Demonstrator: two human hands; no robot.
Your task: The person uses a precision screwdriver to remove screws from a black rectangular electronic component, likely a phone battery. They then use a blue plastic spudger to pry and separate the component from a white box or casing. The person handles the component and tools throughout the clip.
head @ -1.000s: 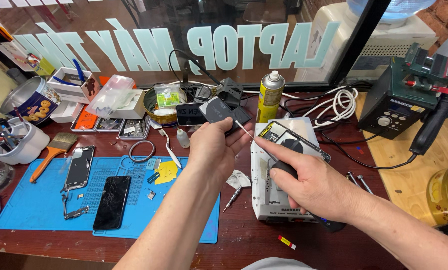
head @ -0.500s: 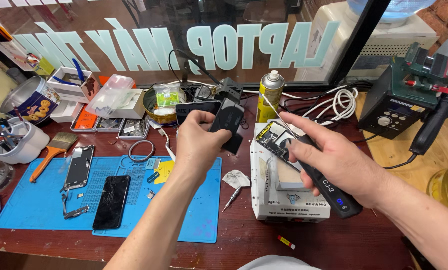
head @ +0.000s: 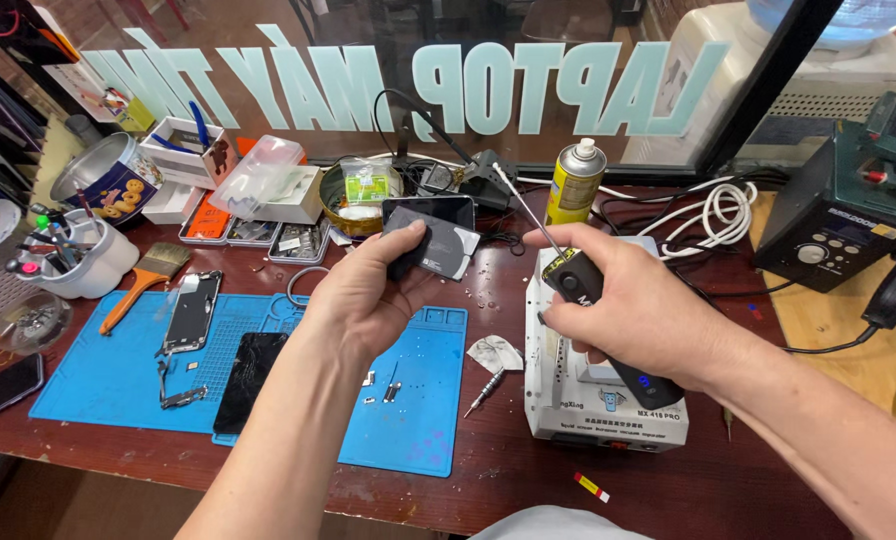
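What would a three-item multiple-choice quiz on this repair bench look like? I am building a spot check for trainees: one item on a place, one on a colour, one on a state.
1. Where does the black phone screen lie?
A. on the blue mat
B. on the white machine
C. in the round tin

2. What colour is the spray can?
A. red
B. yellow
C. green

3. What is the right hand doing?
A. resting flat on the bench
B. gripping a black electric screwdriver
C. holding the brush

Answers: 1 A, the screen rests on the mat's surface; 2 B, its body is yellow; 3 B, fingers wrap the tool, tip pointing up.
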